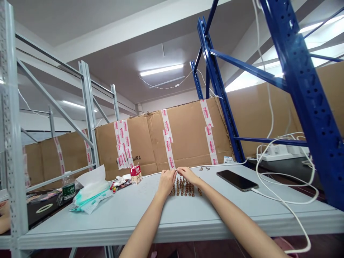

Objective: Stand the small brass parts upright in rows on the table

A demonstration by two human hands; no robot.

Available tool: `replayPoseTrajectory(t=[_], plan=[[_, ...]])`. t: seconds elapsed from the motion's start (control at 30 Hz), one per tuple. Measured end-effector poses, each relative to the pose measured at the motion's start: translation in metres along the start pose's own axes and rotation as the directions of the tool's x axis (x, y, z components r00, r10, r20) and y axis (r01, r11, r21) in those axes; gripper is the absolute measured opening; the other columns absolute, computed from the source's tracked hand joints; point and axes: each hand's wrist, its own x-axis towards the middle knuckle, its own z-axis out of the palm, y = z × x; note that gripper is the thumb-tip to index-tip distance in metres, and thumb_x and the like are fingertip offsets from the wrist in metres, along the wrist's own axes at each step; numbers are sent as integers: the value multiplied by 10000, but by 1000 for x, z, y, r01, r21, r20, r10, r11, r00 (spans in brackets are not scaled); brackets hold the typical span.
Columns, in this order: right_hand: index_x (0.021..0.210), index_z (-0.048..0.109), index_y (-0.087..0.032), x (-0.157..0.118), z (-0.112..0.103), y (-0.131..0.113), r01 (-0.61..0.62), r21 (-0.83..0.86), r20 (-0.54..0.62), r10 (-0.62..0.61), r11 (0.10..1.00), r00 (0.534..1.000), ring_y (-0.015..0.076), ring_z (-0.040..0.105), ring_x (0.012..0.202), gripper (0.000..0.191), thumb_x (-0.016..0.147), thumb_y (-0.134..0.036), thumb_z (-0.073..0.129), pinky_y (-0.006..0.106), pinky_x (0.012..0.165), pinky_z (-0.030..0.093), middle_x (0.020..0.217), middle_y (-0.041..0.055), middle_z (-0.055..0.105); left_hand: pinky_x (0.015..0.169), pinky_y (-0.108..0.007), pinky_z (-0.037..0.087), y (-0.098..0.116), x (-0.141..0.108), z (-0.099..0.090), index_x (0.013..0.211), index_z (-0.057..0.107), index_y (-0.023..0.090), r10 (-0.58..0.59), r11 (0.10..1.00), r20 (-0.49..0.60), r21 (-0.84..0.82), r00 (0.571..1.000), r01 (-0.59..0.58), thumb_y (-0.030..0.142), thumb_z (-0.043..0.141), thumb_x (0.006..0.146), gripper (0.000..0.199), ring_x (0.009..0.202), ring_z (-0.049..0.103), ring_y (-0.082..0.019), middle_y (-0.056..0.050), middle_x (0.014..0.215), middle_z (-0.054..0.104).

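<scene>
Rows of small bronze-coloured figures [185, 189] stand close together on the grey-white table [129, 211]. Above their far end, my left hand [168, 178] and my right hand [187, 174] meet at the fingertips. Both are closed in a pinch, and whatever lies between the fingers is too small to make out. My forearms flank the rows and partly cover them. Farther back, to the right of my right hand, a few similar small bronze pieces [204, 168] lie apart from the group.
On the right are a phone [237, 180], a looping white cable [285, 201] and a power strip [279, 154]. Left stand a drink carton [135, 174], snack wrappers and a plastic packet [92, 195]. Taped cardboard [185, 136] closes the back; a person's arm [4, 216] shows far left.
</scene>
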Motion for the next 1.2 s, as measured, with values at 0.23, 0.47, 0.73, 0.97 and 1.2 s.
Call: replayPoseTrajectory(t=[0.23, 0.47, 0.73, 0.97, 1.2], plan=[[578, 392, -174, 0, -1, 1, 8, -3, -10, -8, 1000, 1000, 94, 321, 551, 357, 819, -431, 335, 229, 532, 247, 560, -35, 374, 707, -277, 323, -1, 0, 1, 951, 489, 185, -10, 999, -18, -46, 1000, 9, 334, 319, 914, 229, 729, 529, -135, -9, 779, 595], [582, 403, -173, 0, -1, -1, -4, -14, 15, 4, 1000, 1000, 94, 318, 543, 359, 817, -436, 334, 232, 528, 245, 552, -36, 369, 709, -288, 314, -1, 0, 1, 824, 511, 184, -8, 1000, -6, -27, 1000, 8, 283, 283, 924, 267, 720, 523, -143, -14, 744, 589], [565, 379, -176, -3, -6, -11, 4, 8, -4, -4, 1000, 1000, 92, 304, 535, 337, 817, -395, 337, 230, 516, 230, 543, -40, 352, 716, -283, 319, -4, -1, 4, 916, 509, 190, 0, 1000, 9, -30, 1000, 0, 295, 299, 920, 235, 734, 522, -143, -17, 764, 583], [571, 388, -175, -3, -5, -10, 5, -15, 11, -5, 1000, 1000, 91, 310, 540, 352, 823, -413, 334, 231, 524, 233, 546, -41, 354, 732, -294, 325, -2, -1, 0, 942, 500, 182, -23, 997, 21, -73, 1000, 24, 322, 315, 913, 234, 751, 533, -145, -19, 777, 595], [561, 375, -177, -4, -8, -14, -3, -39, -13, 2, 999, 1000, 91, 314, 534, 371, 823, -435, 325, 234, 525, 236, 542, -42, 350, 710, -290, 316, -1, -1, 1, 868, 499, 189, 0, 998, 16, -57, 1000, 1, 259, 281, 923, 235, 745, 536, -142, -15, 770, 594]])
